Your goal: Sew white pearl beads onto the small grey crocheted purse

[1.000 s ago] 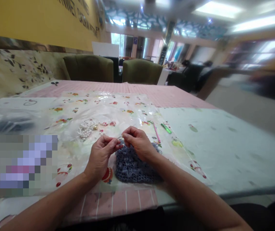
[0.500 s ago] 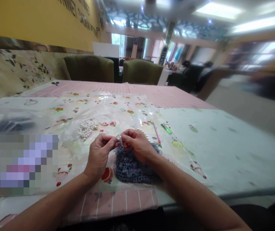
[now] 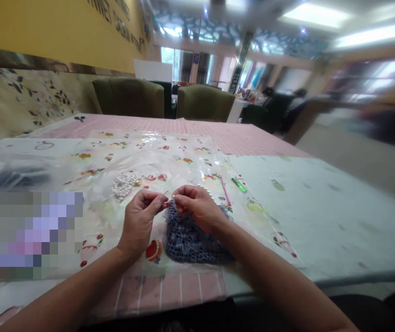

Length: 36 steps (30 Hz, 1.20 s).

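Note:
My left hand (image 3: 139,217) is closed in a pinch, with the thin tip of a needle (image 3: 166,192) showing above its fingertips. Just to its right, my right hand (image 3: 197,207) pinches a small white bead (image 3: 173,196). A narrow gap lies between the two sets of fingertips. Below the right hand, a blue-grey crocheted piece (image 3: 194,246) with ruffled bits rests on the table, partly covered by that hand and forearm. White pearl beads (image 3: 206,190) peek out behind the right hand. Any thread between the hands is too fine to make out.
A pile of pearl beads (image 3: 125,185) sits on clear plastic, left of centre. To the right lie a pink crochet hook (image 3: 225,191) and a green-handled tool (image 3: 239,185). A plastic bag (image 3: 14,177) with dark contents is at far left. Green chairs (image 3: 205,103) stand beyond the table.
My left hand has shifted slightly left, opening a small gap between the fingertips. The white bead now shows at the right fingertips. The crocheted piece stays in place.

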Tool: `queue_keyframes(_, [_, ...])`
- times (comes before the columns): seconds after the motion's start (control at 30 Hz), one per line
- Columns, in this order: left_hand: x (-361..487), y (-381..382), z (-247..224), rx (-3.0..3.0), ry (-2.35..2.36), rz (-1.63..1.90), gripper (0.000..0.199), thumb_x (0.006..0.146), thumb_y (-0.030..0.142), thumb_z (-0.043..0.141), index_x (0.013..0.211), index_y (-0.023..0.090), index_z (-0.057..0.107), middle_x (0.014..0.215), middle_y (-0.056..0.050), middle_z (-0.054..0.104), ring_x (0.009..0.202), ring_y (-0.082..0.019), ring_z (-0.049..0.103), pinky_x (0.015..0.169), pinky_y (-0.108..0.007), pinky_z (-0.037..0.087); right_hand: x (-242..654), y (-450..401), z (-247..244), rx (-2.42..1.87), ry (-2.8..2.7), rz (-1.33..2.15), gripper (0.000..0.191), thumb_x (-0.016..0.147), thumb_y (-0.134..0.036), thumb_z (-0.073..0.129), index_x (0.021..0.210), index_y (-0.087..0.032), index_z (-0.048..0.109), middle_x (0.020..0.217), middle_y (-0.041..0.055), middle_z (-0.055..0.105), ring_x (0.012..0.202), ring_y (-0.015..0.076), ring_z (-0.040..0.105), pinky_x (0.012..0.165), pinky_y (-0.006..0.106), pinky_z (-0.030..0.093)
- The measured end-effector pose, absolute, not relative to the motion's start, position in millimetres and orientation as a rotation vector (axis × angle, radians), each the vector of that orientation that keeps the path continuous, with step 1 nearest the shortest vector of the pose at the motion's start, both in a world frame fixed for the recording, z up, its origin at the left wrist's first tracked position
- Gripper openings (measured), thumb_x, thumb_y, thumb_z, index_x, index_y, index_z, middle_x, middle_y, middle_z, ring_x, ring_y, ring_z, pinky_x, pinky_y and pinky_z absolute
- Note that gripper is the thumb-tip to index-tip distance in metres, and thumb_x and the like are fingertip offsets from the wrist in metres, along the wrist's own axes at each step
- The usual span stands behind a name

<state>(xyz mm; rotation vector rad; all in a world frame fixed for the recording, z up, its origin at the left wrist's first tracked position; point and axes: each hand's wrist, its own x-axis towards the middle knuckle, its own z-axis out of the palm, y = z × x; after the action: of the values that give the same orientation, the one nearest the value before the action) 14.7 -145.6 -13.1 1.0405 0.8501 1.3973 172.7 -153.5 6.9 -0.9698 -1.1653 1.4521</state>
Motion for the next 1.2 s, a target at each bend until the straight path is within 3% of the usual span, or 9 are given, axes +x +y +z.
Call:
queue_keyframes(0.23, [10,-138,-5,0.968,0.857,1.488,0.029,0.067,0.03,0.085,0.076,0.015,0.062,0.074,0.001,0.069,0.066,-0.01,0.066,0.081,-0.034,0.061,195,-151,17,-1.038,-1.273,1.345,0.018,0.077,-0.033,0.069,0.08,-0.018,0.06,0.061,-0.0045,0.052,0.055,0.0091,0.044,0.057,0.027,0.033])
queue_keyframes(0.43, [9,-137,-2,0.958,0.854,1.49,0.031,0.063,0.03,0.087,0.075,0.016,0.061,0.074,0.001,0.07,0.065,-0.01,0.067,0.079,-0.032,0.062,236,-158,33,-1.325,-1.72,0.783,0.007,0.084,-0.024,0.06,0.08,-0.019,0.059,0.07,-0.0008,0.055,0.067,0.0129,0.049,0.065,0.03,0.038])
queue_keyframes(0.63, [9,-138,-1,0.998,0.865,1.488,0.029,0.065,0.03,0.086,0.075,0.017,0.062,0.074,0.001,0.071,0.066,-0.011,0.068,0.078,-0.03,0.063,255,-175,38,-1.401,-2.124,0.336,0.01,0.091,-0.015,0.05,0.083,-0.02,0.055,0.087,0.0043,0.06,0.081,0.0159,0.052,0.074,0.031,0.039])
queue_keyframes(1.2, [7,-139,-5,1.092,0.86,1.502,0.02,0.072,0.027,0.082,0.079,0.018,0.065,0.079,-0.001,0.073,0.073,-0.014,0.071,0.075,-0.027,0.063,245,-167,33,-1.4,-2.493,0.343,0.015,0.092,-0.007,0.048,0.084,-0.019,0.051,0.094,0.0082,0.059,0.085,0.0185,0.054,0.077,0.032,0.043])
